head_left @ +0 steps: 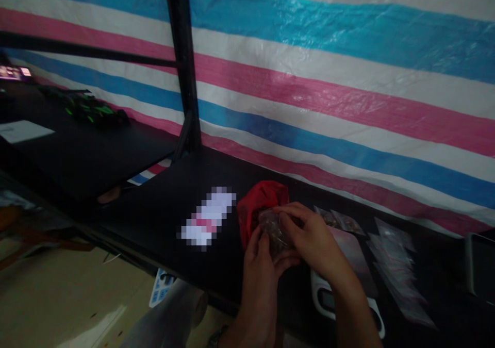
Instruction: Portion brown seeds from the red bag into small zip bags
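Note:
A small clear zip bag (pixel 274 233) with brownish contents is between my two hands, above the black shelf. My left hand (pixel 260 260) grips it from below and the left side. At its top edge, the fingers of my right hand (pixel 307 234) pinch the plastic. Just behind the bag stands an open red bag (pixel 260 196) with dark brown bits inside, too dim to name. Under my right forearm is a white kitchen scale (pixel 353 258), partly covered by the arm. Several filled small bags (pixel 346 221) lie behind the scale.
A fanned row of flat clear zip bags (pixel 398 270) lies right of the scale. A dark-screened device (pixel 481 265) sits at the far right. Left are a blurred-out paper (pixel 209 216), a black frame post (pixel 187 75) and a green-black toy vehicle (pixel 95 111). Striped sheeting (pixel 328 95) hangs behind.

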The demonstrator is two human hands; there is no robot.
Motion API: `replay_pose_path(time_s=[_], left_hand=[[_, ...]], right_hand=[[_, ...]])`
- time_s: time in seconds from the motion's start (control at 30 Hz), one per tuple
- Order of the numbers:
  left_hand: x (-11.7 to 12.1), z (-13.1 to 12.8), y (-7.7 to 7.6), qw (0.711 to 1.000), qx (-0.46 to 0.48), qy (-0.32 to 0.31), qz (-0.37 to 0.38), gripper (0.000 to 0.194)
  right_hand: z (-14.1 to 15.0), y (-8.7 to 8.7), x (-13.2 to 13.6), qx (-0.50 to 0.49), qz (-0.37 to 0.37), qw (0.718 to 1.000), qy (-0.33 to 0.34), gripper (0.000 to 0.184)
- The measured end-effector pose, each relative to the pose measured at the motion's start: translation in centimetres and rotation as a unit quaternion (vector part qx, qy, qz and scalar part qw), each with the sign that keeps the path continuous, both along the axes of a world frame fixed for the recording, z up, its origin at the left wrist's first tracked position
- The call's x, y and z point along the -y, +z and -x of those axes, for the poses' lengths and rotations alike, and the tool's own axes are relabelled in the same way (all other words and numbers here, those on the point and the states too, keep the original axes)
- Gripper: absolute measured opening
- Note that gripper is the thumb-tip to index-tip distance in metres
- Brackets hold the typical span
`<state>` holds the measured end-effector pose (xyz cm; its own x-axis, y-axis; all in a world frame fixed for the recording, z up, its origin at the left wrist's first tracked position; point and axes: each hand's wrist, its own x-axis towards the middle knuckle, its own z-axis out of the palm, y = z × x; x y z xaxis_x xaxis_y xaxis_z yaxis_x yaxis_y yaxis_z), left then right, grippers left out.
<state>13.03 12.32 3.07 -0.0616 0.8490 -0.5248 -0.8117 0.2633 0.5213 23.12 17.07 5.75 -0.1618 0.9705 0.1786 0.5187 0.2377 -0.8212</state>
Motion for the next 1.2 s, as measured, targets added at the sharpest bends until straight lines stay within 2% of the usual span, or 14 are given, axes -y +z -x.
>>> replay_pose_path(time_s=[0.1,0.2,0.27,0.33,0.4,0.53,0.67,0.8,0.93,1.07,1.2], left_hand=[[-0.2,0.3,-0.4,1.0,-0.008,-0.004,-0.014,0.042],[-0.6,0.6,-0.9,0.999,-0.037,-0.018,-0.034,0.056],[-0.9,0.7,-1.3,0.994,-0.084,-0.031,-0.056,0.064],[-0.9,0.8,-1.5,0.983,-0.154,-0.035,-0.09,0.064],[-0.9,1.0,-1.6,0.962,-0.232,-0.025,-0.139,0.054],[-0.8,1.2,-1.9,0.906,-0.349,-0.019,-0.24,0.042],[-0.8,1.2,-2.1,0.846,-0.425,-0.028,-0.321,0.042],[-0.6,1.1,-2.1,0.802,-0.487,-0.027,-0.343,0.044],[-0.6,0.7,-2.1,0.784,-0.53,0.023,-0.323,0.041],[-0.6,0.0,-2.3,0.784,-0.526,0.064,-0.324,0.033],[-0.1,-0.7,-3.1,0.768,-0.535,0.061,-0.347,0.027]], right_hand=[[0.1,0.2,-0.2,-0.008,0.003,1.0,0.008,0.029],[-0.2,0.5,-0.3,-0.025,-0.008,1.0,0.011,0.028],[-0.5,0.8,-0.3,-0.038,-0.022,0.999,0.004,0.026],[-1.0,1.1,-0.2,-0.057,-0.024,0.998,-0.012,0.023],[-1.4,1.3,0.0,-0.1,-0.024,0.994,-0.034,0.022],[-1.9,1.5,0.4,-0.208,-0.026,0.976,-0.058,0.036],[-2.9,1.6,0.9,-0.205,-0.019,0.977,-0.053,0.035],[-5.6,2.2,2.3,-0.179,-0.035,0.979,-0.088,0.034],[-10.1,2.3,4.0,-0.195,-0.008,0.967,-0.166,0.043],[-14.0,0.5,4.5,-0.179,0.027,0.956,-0.229,0.043],[-15.8,-1.4,4.2,-0.12,0.047,0.966,-0.223,0.037]])
